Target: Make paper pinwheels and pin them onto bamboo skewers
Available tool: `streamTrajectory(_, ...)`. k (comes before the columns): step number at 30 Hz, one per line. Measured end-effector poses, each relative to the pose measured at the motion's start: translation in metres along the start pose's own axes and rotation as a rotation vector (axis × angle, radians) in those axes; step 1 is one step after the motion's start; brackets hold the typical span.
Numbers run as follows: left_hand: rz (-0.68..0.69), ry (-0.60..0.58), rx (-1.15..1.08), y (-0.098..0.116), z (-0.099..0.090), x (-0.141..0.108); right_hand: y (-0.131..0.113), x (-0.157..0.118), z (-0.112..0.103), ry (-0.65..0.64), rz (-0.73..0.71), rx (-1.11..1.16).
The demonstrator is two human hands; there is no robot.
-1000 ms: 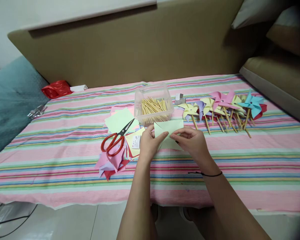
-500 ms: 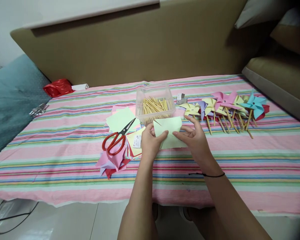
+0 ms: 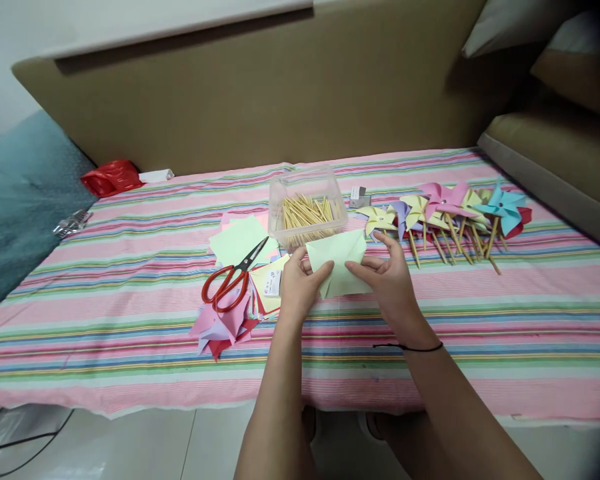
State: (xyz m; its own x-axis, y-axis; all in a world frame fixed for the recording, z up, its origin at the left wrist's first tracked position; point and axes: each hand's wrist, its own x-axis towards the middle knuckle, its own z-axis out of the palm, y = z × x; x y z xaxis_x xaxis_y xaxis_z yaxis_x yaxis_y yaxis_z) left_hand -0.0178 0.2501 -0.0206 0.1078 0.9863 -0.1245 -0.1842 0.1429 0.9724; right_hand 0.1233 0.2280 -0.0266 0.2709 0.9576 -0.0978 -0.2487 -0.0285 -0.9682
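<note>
Between my two hands is a light green sheet of paper (image 3: pixel 341 267) with slits running in from its upper corners. My left hand (image 3: pixel 304 279) pinches its left edge, thumb on top and fingers behind. At the right edge, my right hand (image 3: pixel 384 272) pinches it between thumb and fingers, with the index finger raised. Left of my hands, red-handled scissors (image 3: pixel 229 285) lie partly on a stack of green paper sheets (image 3: pixel 237 233). Pink and purple cut paper pieces (image 3: pixel 223 325) lie below the handles. A small white box (image 3: pixel 273 283) rests on cream paper beside my left wrist.
A clear plastic box (image 3: pixel 307 177) of wooden sticks (image 3: pixel 307 212) stands just beyond my hands. Finished paper pinwheels (image 3: pixel 445 202) on sticks lie to the right. A small grey box (image 3: pixel 360 199) sits between them. At the far left are a red plastic bag (image 3: pixel 113 179) and a silver packet (image 3: pixel 73 223).
The slit at the green sheet's upper left looks closed now, while one at its upper right corner shows more. Both hands keep their hold. The whole view has shifted slightly.
</note>
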Motion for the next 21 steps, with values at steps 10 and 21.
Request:
streamTrajectory(10,0.01,0.036,0.052,0.0,0.0,0.0,-0.002,-0.002,0.001,-0.039,-0.005,-0.024)
streamTrajectory(21,0.022,0.013,0.042,0.005,-0.022,0.004,0.007,0.006,-0.017,-0.306,0.113,-0.244)
